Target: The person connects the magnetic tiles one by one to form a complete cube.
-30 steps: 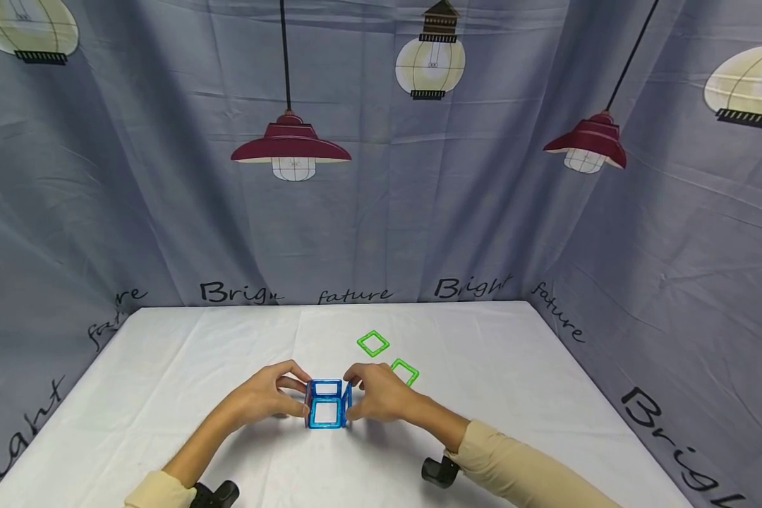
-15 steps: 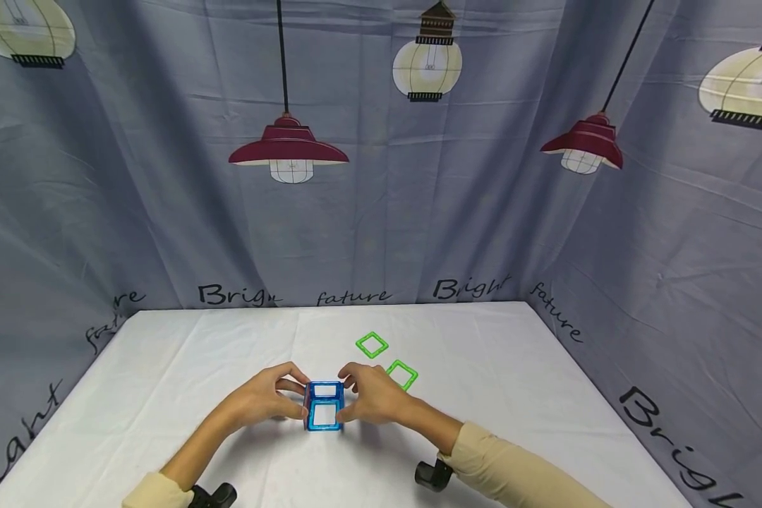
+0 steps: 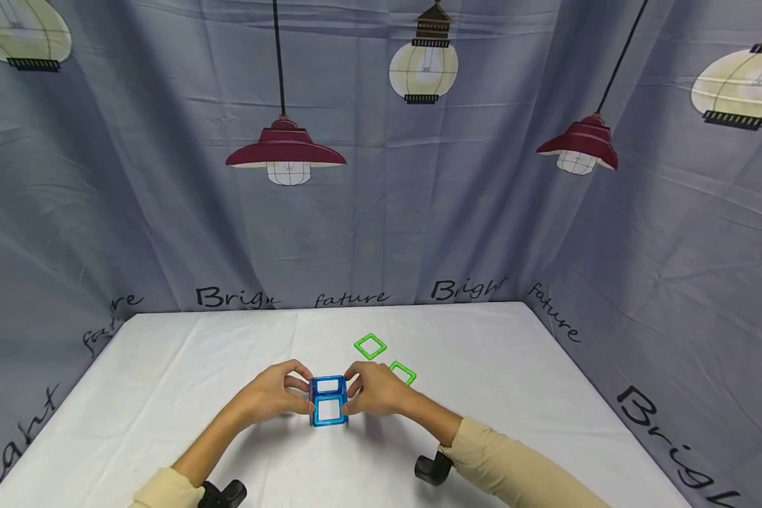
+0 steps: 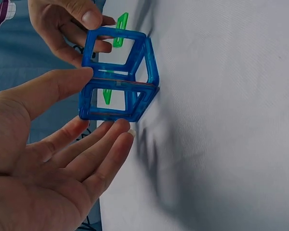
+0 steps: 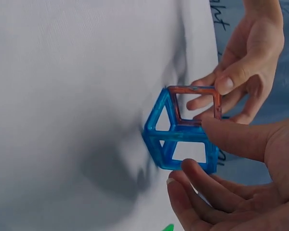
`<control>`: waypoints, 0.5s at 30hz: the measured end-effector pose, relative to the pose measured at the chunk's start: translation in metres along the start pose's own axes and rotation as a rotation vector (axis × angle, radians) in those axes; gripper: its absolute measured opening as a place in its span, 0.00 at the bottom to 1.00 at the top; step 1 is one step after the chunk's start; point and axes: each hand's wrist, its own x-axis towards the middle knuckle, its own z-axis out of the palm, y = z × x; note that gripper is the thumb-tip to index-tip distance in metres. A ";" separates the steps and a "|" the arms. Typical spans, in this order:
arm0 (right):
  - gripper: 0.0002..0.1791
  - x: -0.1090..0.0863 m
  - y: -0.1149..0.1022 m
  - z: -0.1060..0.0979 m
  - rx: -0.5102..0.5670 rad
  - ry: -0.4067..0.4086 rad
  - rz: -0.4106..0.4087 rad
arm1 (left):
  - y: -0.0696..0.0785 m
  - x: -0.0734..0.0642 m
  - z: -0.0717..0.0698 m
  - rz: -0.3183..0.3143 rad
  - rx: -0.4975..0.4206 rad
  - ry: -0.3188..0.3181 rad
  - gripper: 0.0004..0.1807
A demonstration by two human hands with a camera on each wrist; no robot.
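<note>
A small box of magnetic tiles [image 3: 328, 398], mostly blue hollow squares, stands between both hands. My left hand [image 3: 276, 394] holds its left side, thumb on the near edge and fingers behind. On the opposite side, my right hand [image 3: 377, 389] pinches the box with thumb and fingers. A red-orange magnetic tile [image 5: 217, 103] forms the left wall in the right wrist view. From the left wrist, the blue frames [image 4: 118, 83] meet at their edges, with the left thumb at one corner.
Two green square tiles lie on the white tabletop [image 3: 514, 402]: a farther one [image 3: 379, 351] and a nearer one [image 3: 405, 367] partly behind the right hand. A grey curtain [image 3: 368, 233] printed with lamps surrounds the table's back and sides.
The right-hand blue tile, standing apart at an angle before, has swung in against the box as the right hand moved left. Both hands and the box have since shifted slightly right and away.
</note>
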 end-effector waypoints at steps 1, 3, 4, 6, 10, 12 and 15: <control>0.30 0.001 0.002 -0.001 0.004 0.000 0.003 | 0.001 0.001 0.002 -0.011 0.007 0.013 0.29; 0.30 0.003 0.005 -0.005 0.010 0.005 0.006 | 0.004 0.002 0.004 -0.025 0.018 0.035 0.29; 0.30 0.004 0.007 -0.007 0.010 0.009 0.006 | 0.005 0.003 0.006 -0.029 0.018 0.043 0.30; 0.29 0.005 0.010 -0.010 0.007 0.015 0.010 | 0.006 0.003 0.007 -0.037 0.013 0.049 0.31; 0.20 0.007 0.016 -0.015 0.010 0.039 0.009 | 0.007 0.003 0.008 -0.028 0.028 0.044 0.32; 0.14 0.007 0.019 -0.017 0.016 0.050 0.007 | 0.006 0.002 0.008 -0.017 0.033 0.033 0.32; 0.08 0.009 0.022 -0.018 0.017 0.065 -0.002 | 0.006 0.001 0.008 0.008 0.029 0.017 0.32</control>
